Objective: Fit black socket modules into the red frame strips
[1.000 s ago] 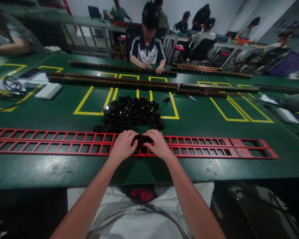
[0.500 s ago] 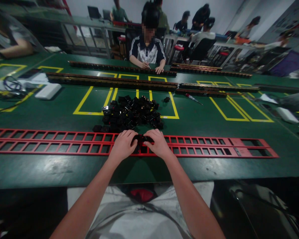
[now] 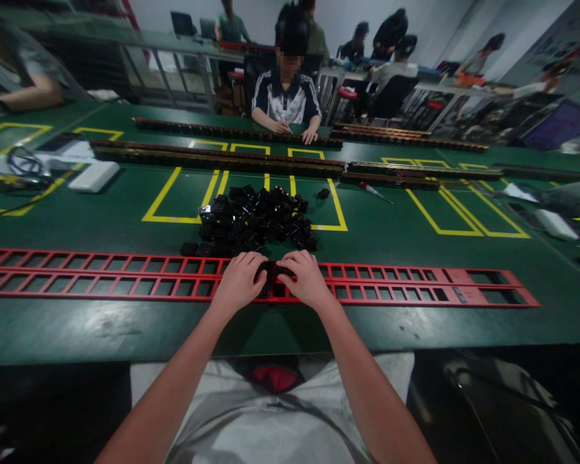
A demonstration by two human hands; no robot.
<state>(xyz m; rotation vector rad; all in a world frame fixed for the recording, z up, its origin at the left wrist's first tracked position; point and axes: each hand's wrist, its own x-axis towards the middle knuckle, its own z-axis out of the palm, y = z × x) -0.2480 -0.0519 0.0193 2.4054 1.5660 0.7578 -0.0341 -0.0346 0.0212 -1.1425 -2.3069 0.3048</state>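
A long red frame (image 3: 174, 278) with two rows of rectangular openings lies across the table before me. My left hand (image 3: 240, 278) and my right hand (image 3: 304, 277) meet over its middle, with fingers curled. Between them is a small black block-shaped part (image 3: 272, 267), gripped from both sides at the far row of openings. My fingers partly hide it, so its exact seat in the opening cannot be made out. Just beyond the frame lies a heap of similar black parts (image 3: 256, 219).
Long dark strips (image 3: 217, 158) cross the table further back, with a screwdriver (image 3: 376, 193) beside them. A white box (image 3: 94, 177) and cables (image 3: 26, 164) are at left. Opposite sits a person (image 3: 285, 96) working on another strip; others are behind.
Hardly anything differs. My right hand's fingers have shifted very slightly at the black part; the frame and heap are where they were.
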